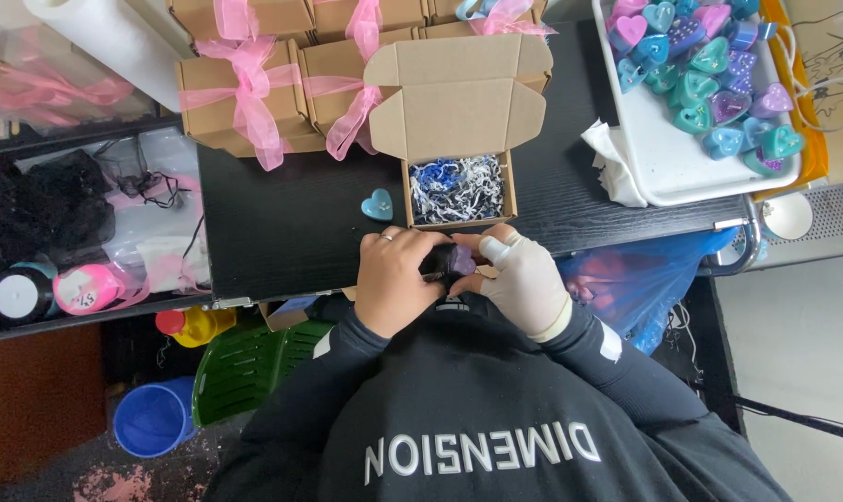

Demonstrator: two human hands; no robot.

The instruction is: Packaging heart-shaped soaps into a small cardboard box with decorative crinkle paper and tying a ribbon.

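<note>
Both hands grip a small purple piece at the near edge of a black surface (291, 223).
The left hand (398, 279) and the gloved right hand (524, 279) close on the purple piece (460, 261), near an open box (457, 191); a tray (649, 177) sits far right.

Directly ahead of you on the dark surface (282, 232) sits a small open cardboard box (457, 191), brown, its lid flap standing up behind it, filled with blue, white and black shredded paper. Behind it, along the far edge, several closed brown cardboard boxes (240, 102) stand side by side, each tied with a sheer pink ribbon bow (252, 93). To your left, on a lower shelf, lies a round pink label (85, 288).
</note>
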